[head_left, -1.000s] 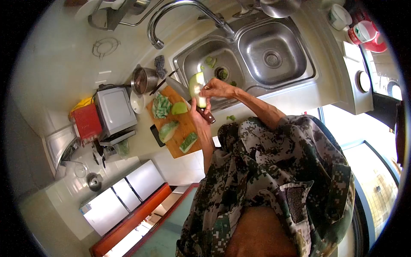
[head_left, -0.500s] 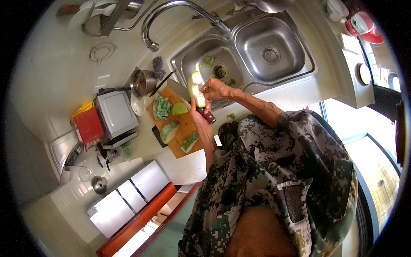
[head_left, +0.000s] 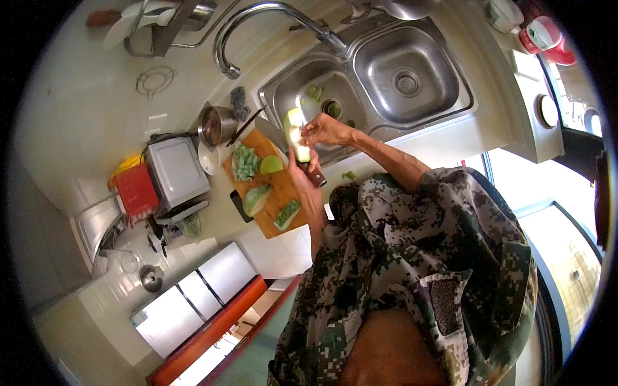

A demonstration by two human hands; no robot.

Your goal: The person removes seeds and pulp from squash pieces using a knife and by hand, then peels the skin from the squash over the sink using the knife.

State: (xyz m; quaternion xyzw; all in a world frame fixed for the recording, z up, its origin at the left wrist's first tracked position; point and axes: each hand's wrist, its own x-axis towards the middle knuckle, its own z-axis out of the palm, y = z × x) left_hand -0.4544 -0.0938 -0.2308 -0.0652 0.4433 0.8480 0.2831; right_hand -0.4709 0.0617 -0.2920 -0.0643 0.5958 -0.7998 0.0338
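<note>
My left hand [head_left: 304, 172] is wrapped round a pale green, peeled piece of gourd [head_left: 293, 118], its hollowed white inside turned up. The same hand also holds a knife by its dark brown handle [head_left: 315, 175]; the grey blade [head_left: 273, 132] shows beyond the gourd's left side. My right hand [head_left: 327, 130] has its fingertips pinched at the gourd's hollow, and what they grip is too small to make out. Just left of my hands lies a wooden cutting board [head_left: 281, 188] with green gourd pieces [head_left: 257, 199] and a green-white cloth [head_left: 244, 162].
A double steel sink [head_left: 373, 61] lies ahead, with green scraps [head_left: 315, 92] in its left basin. The faucet [head_left: 225, 42] arches over the left side. A metal pot [head_left: 217, 124], a toaster oven [head_left: 177, 168] and a red box [head_left: 136, 190] stand to the left.
My hands stay at the gourd with almost the same grip. The right fingers have shifted slightly in the hollow, and more of the knife blade shows.
</note>
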